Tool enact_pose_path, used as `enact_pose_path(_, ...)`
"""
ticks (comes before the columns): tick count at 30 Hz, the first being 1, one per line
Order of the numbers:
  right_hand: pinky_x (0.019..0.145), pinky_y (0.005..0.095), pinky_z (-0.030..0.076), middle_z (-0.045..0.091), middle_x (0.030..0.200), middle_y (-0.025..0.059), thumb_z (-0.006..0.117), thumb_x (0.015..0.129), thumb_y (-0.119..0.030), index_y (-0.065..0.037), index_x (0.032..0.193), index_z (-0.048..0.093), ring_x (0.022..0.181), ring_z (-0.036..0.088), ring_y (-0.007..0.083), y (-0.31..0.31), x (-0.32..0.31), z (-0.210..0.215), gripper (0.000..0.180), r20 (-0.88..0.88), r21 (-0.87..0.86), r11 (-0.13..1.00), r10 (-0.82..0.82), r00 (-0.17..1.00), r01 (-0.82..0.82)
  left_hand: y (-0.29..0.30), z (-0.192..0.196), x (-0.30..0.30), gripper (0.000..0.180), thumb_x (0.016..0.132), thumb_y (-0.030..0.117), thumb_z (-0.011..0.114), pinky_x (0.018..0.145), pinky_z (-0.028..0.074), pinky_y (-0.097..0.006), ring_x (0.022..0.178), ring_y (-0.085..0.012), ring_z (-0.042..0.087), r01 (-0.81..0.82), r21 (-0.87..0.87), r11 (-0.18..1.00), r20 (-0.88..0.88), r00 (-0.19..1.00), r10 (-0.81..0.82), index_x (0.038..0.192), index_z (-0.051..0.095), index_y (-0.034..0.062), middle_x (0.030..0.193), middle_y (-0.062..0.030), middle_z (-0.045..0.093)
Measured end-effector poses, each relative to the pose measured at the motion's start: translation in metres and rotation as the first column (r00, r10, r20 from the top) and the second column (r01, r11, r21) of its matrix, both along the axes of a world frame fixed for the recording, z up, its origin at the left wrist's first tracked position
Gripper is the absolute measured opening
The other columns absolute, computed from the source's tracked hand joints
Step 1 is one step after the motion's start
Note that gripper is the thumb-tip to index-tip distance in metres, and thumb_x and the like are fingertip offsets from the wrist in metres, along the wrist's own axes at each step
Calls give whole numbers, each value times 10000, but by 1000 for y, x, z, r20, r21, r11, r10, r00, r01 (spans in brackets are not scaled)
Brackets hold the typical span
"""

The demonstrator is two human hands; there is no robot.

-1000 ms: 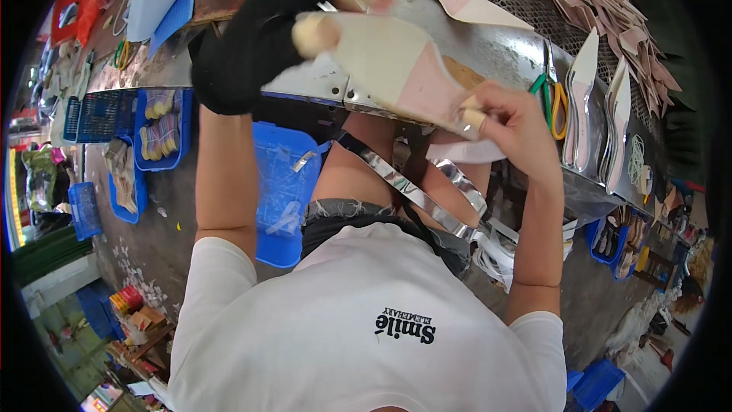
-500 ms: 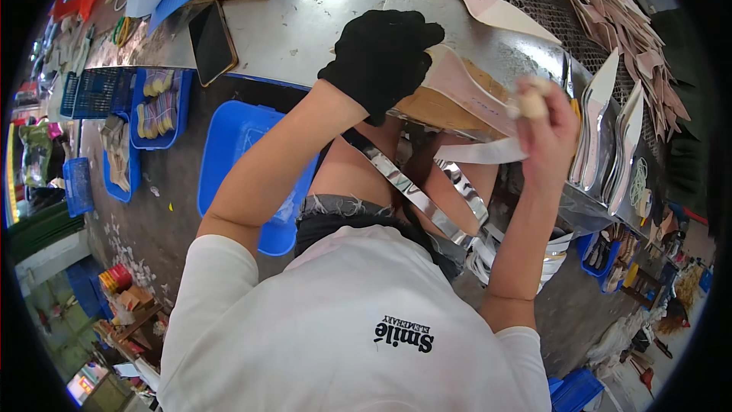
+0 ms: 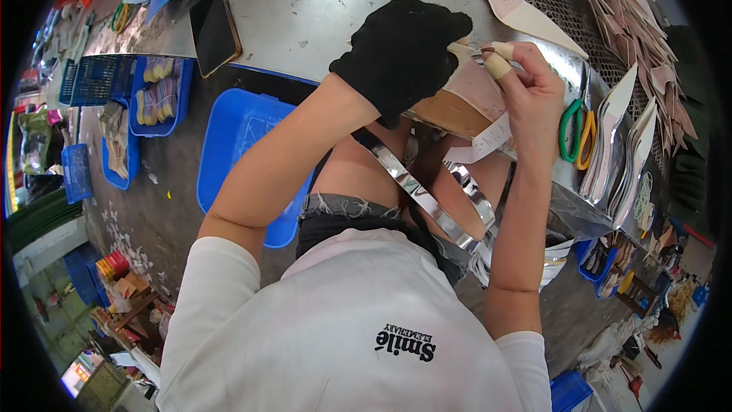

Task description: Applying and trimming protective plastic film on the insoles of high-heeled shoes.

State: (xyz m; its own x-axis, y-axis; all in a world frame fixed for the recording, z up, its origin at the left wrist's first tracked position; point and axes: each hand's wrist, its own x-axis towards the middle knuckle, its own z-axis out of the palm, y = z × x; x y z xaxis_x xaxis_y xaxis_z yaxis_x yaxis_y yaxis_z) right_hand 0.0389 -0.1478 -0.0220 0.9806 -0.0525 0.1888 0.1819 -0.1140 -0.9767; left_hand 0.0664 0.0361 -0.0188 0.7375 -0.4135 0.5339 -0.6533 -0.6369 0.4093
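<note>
My left hand [image 3: 408,57], in a black glove, is closed over the left end of a pale pink, flat cut piece [image 3: 474,90]. The piece lies on a brown board [image 3: 446,111] at the near table edge. Yellowish covers sheath the thumb and index finger of my right hand [image 3: 531,88], which pinch at the piece's far edge, close to the gloved fingertips. Whatever lies between those tips is mostly hidden. Beneath my right wrist a white strip end [image 3: 486,140] juts out. A shiny silver strip [image 3: 415,187] hangs in loops over my lap.
Green- and orange-handled scissors [image 3: 577,133] rest right of my right hand, beside stacked pale cut pieces [image 3: 608,133]. More pieces [image 3: 610,23] heap on the mesh at far right. A phone [image 3: 213,30] lies on the metal table [image 3: 293,27]; a blue tub [image 3: 236,145] stands below.
My right hand has moved up and left, bringing its fingertips to the piece's far edge. My gloved hand has shifted slightly right and up. The scissors' handles are now uncovered.
</note>
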Motion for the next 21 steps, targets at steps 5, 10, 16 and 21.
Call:
enact_pose_path(5,531,187,381,559,867,-13,663,793,9,14,929,673,622,468,30,2,0,-4,137,10,-87,996,-20,1000,21,0,-1,2,359,670,162,729,759,515,-367,839,-303,641,32,10,999,21,999,-32,1009,663,60,935,-120,674)
enact_pose_path(10,519,165,372,585,911,7,733,752,-47,-34,951,679,626,494,24,12,-16,6,207,419,-526,786,-93,903,324,0,-2,-1,366,672,151,729,753,517,-361,836,-301,642,20,-6,1000,41,999,-20,1017,657,52,925,-122,672)
enact_pose_path(16,506,263,431,582,916,36,695,695,14,-61,883,668,554,502,135,15,-17,11,204,442,-456,809,-154,884,369,2,-4,-5,363,672,117,729,734,517,-355,832,-315,637,39,-93,995,-12,999,-41,1013,645,30,916,-138,667)
enact_pose_path(21,537,292,446,583,911,52,648,718,11,-60,881,639,570,536,198,3,-8,-1,178,470,-577,759,7,883,301,1,-4,4,354,683,121,727,727,512,-358,830,-322,633,87,-29,996,-13,996,-87,1010,637,19,925,-148,662)
